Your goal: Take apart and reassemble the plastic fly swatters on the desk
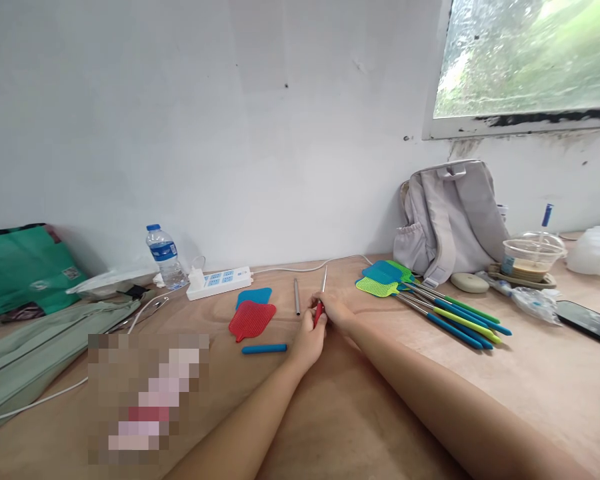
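My left hand (308, 340) and my right hand (336, 310) meet at the middle of the wooden table (530, 387), both closed round a red handle (319, 312). A thin metal rod (323, 279) sticks out of that handle and points away from me. A second loose metal rod (297, 297) lies just to the left. Further left lie a red swatter head (251, 319), a blue swatter head (254, 296) and a loose blue handle (264, 349).
Several assembled green and blue fly swatters (430, 300) lie at the right, in front of a grey backpack (450, 220). A drink cup (530, 257), a phone (587, 321), a power strip (220, 283), a water bottle (165, 256) and a green bag (25, 267) line the wall side.
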A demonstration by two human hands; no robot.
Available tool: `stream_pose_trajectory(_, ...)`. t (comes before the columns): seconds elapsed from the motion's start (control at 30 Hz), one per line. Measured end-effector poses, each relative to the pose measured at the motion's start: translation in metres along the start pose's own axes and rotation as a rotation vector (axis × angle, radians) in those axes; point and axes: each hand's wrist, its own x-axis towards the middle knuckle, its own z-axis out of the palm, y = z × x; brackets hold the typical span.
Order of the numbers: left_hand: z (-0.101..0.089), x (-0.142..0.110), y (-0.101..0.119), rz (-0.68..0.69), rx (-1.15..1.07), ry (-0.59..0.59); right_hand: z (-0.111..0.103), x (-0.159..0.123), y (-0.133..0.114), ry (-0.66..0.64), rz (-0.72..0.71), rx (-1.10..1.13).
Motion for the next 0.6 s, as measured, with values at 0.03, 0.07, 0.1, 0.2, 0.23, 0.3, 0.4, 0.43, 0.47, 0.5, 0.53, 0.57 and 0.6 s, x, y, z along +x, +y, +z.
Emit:
stream_pose_trajectory(0.03,0.0,-0.001,0.001,0.012,0.014,-0.019,-0.001,0.001,-0.001,0.009,-0.007,0.047)
stream_pose_trajectory(0.07,0.0,-0.002,0.003,0.03,0.04,-0.046,-0.004,0.002,-0.004,0.026,-0.024,0.1)
stream_pose_trajectory(0.1,0.0,-0.004,0.004,0.054,0.074,-0.076,-0.008,0.004,-0.008,0.049,-0.052,0.156)
stream_pose_trajectory(0.2,0.001,-0.012,0.01,0.142,0.187,-0.124,-0.027,0.01,-0.023,0.134,-0.161,0.327)
stream_pose_trajectory(0.23,0.002,-0.015,0.012,0.168,0.213,-0.125,-0.035,0.012,-0.028,0.159,-0.192,0.377)
stream_pose_trajectory(0.3,0.003,-0.019,0.014,0.214,0.244,-0.124,-0.051,0.013,-0.037,0.197,-0.234,0.46)
stream_pose_trajectory(0.4,0.004,-0.022,0.016,0.256,0.297,-0.118,-0.068,0.011,-0.041,0.218,-0.236,0.538)
stream_pose_trajectory(0.43,0.003,-0.023,0.016,0.258,0.321,-0.108,-0.07,0.01,-0.041,0.217,-0.228,0.555)
stream_pose_trajectory(0.47,0.003,-0.023,0.016,0.256,0.341,-0.099,-0.071,0.009,-0.04,0.214,-0.221,0.57)
stream_pose_trajectory(0.5,0.003,-0.023,0.016,0.251,0.353,-0.091,-0.07,0.008,-0.038,0.211,-0.217,0.583)
stream_pose_trajectory(0.53,0.002,-0.023,0.016,0.244,0.353,-0.085,-0.068,0.007,-0.036,0.209,-0.217,0.595)
stream_pose_trajectory(0.57,0.001,-0.023,0.016,0.235,0.345,-0.079,-0.064,0.006,-0.034,0.208,-0.219,0.607)
stream_pose_trajectory(0.6,0.001,-0.023,0.017,0.227,0.333,-0.071,-0.06,0.006,-0.032,0.207,-0.222,0.617)
